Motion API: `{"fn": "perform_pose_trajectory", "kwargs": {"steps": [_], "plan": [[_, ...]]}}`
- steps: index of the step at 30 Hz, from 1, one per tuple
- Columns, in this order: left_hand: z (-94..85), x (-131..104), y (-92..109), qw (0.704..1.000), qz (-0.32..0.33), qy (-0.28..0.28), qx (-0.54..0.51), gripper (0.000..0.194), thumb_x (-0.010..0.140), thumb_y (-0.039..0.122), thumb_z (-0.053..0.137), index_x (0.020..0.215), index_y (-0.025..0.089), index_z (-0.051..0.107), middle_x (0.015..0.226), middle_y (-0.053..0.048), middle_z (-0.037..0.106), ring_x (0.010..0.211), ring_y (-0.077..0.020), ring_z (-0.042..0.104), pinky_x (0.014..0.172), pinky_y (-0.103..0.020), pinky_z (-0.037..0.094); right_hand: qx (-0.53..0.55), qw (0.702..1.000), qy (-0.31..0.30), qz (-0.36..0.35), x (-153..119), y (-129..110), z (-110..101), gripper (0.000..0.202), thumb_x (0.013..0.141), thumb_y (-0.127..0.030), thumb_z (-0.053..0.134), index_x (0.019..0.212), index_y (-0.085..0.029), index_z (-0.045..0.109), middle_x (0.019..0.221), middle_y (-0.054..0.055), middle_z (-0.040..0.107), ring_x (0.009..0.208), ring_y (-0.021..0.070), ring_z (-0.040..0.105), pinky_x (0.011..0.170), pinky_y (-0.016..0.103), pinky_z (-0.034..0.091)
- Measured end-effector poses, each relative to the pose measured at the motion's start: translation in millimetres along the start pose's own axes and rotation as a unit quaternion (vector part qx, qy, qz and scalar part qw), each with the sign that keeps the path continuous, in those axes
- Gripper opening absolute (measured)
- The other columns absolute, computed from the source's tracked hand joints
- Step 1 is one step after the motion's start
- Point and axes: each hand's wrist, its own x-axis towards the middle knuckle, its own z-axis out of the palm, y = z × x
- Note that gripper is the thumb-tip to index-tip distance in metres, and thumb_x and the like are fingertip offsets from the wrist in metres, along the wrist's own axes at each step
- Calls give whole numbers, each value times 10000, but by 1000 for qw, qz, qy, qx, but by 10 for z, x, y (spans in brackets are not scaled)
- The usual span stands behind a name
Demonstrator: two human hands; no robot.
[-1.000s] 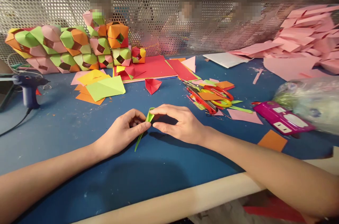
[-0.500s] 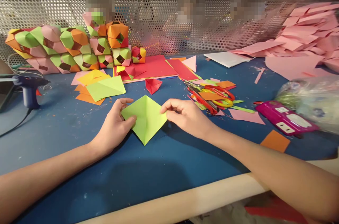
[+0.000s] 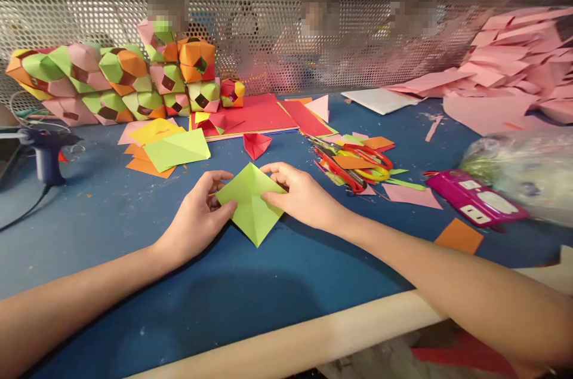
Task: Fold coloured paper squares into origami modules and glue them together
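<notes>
A square of light green paper [image 3: 253,212] is held between my two hands with one corner pointing toward me, and crease lines run across it. My left hand [image 3: 199,206] pinches its left corner, thumb on top and fingers behind. On the opposite side, my right hand [image 3: 304,195] grips the upper right edge, its thumb lying on the face of the paper. Just beyond the sheet lies a small folded red paper piece [image 3: 256,145]. More green paper [image 3: 178,151] rests on orange and yellow sheets to the left.
Folded paper balls [image 3: 125,68] are stacked at the back left, near a glue gun [image 3: 47,155]. Scissors [image 3: 358,167] lie among scraps to the right. Farther right are a magenta power strip [image 3: 477,197], a plastic bag [image 3: 528,170] and heaped pink paper [image 3: 519,56]. Perforated metal [image 3: 268,15] stands behind.
My right hand has shifted its hold from the right corner to the upper right edge, with its thumb further onto the paper. The green square has moved slightly right.
</notes>
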Motion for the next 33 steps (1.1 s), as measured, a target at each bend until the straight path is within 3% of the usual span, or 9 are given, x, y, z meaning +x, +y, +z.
{"fn": "perform_pose_trajectory", "kwargs": {"steps": [3,8,13,16,19,22,26,29,33], "plan": [[-22,8,-13,996,9,21,85,231,829,283,509,1052,227,535,817,10,586,666,-118,519,596,-240,422,0,1000,-10,-7,3,8,-26,347,754,-150,533,1095,-206,495,901,13,666,763,150,622,649,261,483],[-49,53,-43,993,21,12,116,215,810,214,499,1021,203,539,803,12,584,710,-121,540,648,-240,438,-33,999,3,-20,18,39,-45,305,698,-111,552,989,-193,515,891,8,649,789,150,600,668,263,472],[-39,63,-28,988,42,-15,150,218,787,161,486,990,205,551,796,11,579,708,-121,540,652,-240,437,11,1000,23,5,42,55,-14,305,703,-209,621,989,-182,517,914,27,641,774,156,606,636,261,476],[-62,83,-39,986,50,-19,161,249,779,144,475,1011,202,544,776,14,573,685,-118,534,634,-235,433,-36,999,14,-13,36,42,-38,146,722,-212,607,851,-175,547,786,-7,616,699,132,568,593,240,440],[-112,128,-80,984,51,-12,170,258,778,147,471,1021,198,540,762,17,572,670,-114,536,629,-232,434,-85,993,-2,-76,9,29,-71,83,741,-185,587,694,-173,520,665,-33,532,619,104,498,560,226,403],[-157,173,-129,984,51,-7,172,246,775,162,485,1013,190,544,762,15,581,672,-113,546,633,-232,442,-105,976,-9,-189,-24,41,-70,118,723,-61,533,690,-173,515,774,5,570,725,124,532,669,256,441],[-181,202,-162,982,51,-18,180,219,768,169,501,973,186,577,765,9,592,682,-117,555,639,-234,450,-157,940,-32,-303,-57,77,-31,254,717,34,461,847,-169,540,1011,77,624,958,162,558,849,325,450],[-214,216,-169,980,58,-35,185,178,766,161,501,910,184,603,783,1,607,699,-122,561,647,-234,452,-196,920,-38,-336,-70,101,-19,299,817,-14,449,1061,-158,540,1040,87,644,962,158,582,847,340,468],[-302,250,-199,975,79,-77,192,142,779,151,493,830,185,622,794,5,617,698,-115,558,659,-227,442,-243,879,-43,-409,-81,111,-28,249,859,-85,473,1073,-151,581,1048,98,662,952,184,602,814,375,492]]}}
